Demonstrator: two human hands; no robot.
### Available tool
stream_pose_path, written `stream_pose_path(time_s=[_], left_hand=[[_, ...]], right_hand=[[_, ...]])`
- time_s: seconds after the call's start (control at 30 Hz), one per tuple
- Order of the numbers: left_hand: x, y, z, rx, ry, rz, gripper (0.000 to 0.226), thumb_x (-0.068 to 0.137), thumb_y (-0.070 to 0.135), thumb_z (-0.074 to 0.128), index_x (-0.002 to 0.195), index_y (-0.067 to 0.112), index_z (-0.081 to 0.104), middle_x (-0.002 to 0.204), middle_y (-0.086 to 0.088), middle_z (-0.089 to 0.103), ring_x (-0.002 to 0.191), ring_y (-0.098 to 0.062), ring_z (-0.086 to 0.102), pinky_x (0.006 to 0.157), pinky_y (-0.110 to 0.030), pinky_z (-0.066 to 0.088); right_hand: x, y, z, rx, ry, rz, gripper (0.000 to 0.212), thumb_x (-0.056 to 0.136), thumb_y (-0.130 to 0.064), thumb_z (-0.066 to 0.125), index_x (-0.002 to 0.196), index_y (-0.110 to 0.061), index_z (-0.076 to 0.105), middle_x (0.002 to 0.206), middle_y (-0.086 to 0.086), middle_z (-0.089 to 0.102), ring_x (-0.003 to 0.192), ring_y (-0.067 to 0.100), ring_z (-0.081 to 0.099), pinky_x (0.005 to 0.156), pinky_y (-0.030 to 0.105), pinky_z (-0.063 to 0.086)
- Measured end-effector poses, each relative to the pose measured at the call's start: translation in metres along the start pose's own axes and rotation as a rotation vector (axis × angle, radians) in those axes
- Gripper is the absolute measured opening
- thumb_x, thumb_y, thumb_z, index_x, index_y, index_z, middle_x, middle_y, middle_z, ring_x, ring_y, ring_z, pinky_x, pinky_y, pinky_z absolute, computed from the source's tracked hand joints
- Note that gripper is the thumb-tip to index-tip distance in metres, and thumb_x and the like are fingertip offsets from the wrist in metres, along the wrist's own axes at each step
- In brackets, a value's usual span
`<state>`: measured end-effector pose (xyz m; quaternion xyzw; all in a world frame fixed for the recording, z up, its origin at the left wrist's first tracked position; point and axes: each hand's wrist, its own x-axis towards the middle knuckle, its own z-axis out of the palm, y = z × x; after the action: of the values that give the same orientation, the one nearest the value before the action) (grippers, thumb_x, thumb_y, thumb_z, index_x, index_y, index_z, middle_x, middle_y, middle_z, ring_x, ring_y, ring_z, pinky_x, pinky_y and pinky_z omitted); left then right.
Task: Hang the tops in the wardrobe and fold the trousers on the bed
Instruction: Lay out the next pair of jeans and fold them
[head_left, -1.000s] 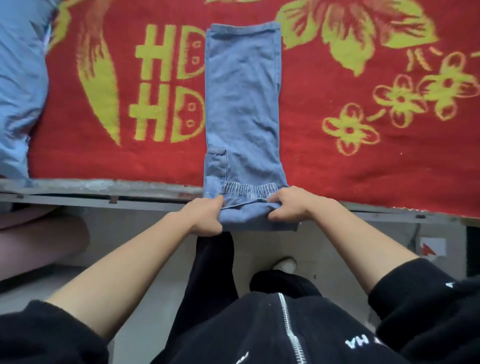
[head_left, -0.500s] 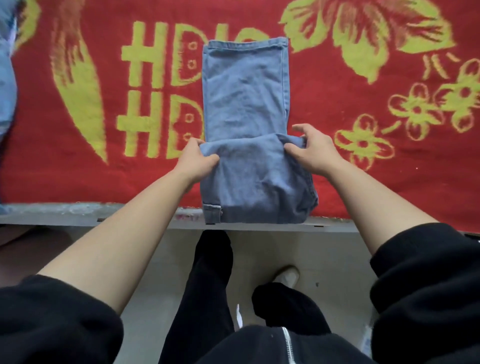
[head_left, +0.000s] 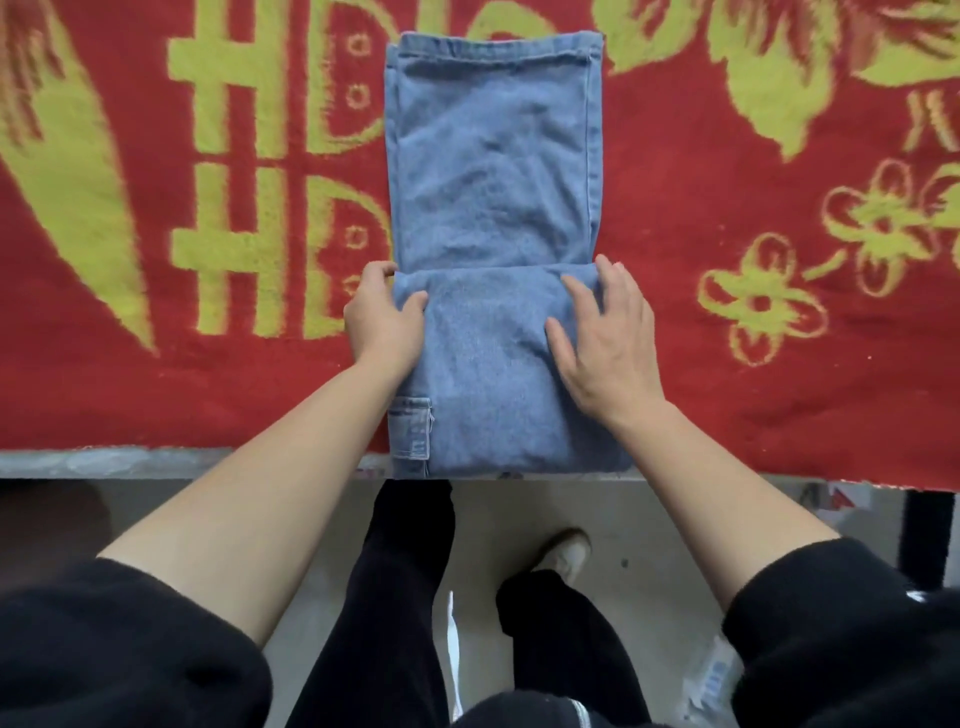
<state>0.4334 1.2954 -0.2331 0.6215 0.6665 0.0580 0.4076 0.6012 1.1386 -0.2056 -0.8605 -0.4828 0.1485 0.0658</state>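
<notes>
1. The trousers (head_left: 493, 171), light blue denim, lie lengthwise on the bed, running away from the person, with the hem at the far end.
2. Their near part is folded over onto the rest. The fold's free edge runs straight across the middle, and the doubled near end reaches the bed's rim (head_left: 156, 462).
3. A small sewn patch (head_left: 413, 428) shows on the folded layer, near its left corner.
4. The left hand (head_left: 382, 317) pinches the left end of the folded edge: thumb on top of the cloth, fingers (head_left: 382, 270) curled round the side.
5. The right hand (head_left: 605, 338) lies flat on the right side of the folded layer, fingers (head_left: 576, 293) straight and spread, pressing the denim down and gripping nothing.
6. Under the trousers is a red blanket (head_left: 727, 405) with yellow flowers and block shapes.
7. Below the rim are a pale floor (head_left: 649, 545), black trouser legs and one light shoe (head_left: 566, 553); black sleeves are pushed up both forearms.
</notes>
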Motion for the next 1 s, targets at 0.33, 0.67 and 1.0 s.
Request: stream_pose_path(time_s=[0.33, 0.67, 1.0], left_hand=[[-0.101, -0.049, -0.024, 0.812, -0.308, 0.892, 0.090, 0.072, 0.076, 0.058, 0.135, 0.012, 0.053, 0.141, -0.022, 0.047, 0.138, -0.039, 0.036, 0.107, -0.063, 0.030], [-0.118, -0.049, 0.024, 1.376, -0.336, 0.606, 0.106, 0.079, 0.036, 0.068, 0.151, 0.003, -0.002, 0.159, -0.030, 0.000, 0.145, -0.051, -0.003, 0.109, -0.074, 0.007], [-0.142, 0.011, -0.038, 1.091, -0.656, 0.483, 0.099, 0.055, 0.047, 0.081, 0.139, 0.016, 0.038, 0.137, -0.010, 0.030, 0.121, -0.032, 0.044, 0.098, -0.044, 0.043]], right_hand=[[-0.099, 0.018, 0.017, -0.212, -0.271, -0.360, 0.104, 0.069, -0.055, 0.073, 0.155, -0.017, 0.030, 0.162, 0.023, 0.016, 0.150, 0.042, 0.016, 0.117, 0.059, 0.021], [-0.088, 0.014, 0.033, -0.300, -0.358, -0.302, 0.100, 0.074, -0.006, 0.071, 0.158, -0.018, 0.018, 0.161, 0.026, 0.013, 0.146, 0.048, 0.018, 0.118, 0.055, 0.021], [-0.088, 0.010, -0.062, -0.019, -0.529, -0.245, 0.072, 0.077, -0.035, 0.067, 0.145, -0.034, 0.044, 0.135, 0.008, 0.041, 0.104, 0.037, 0.062, 0.091, 0.041, 0.051]])
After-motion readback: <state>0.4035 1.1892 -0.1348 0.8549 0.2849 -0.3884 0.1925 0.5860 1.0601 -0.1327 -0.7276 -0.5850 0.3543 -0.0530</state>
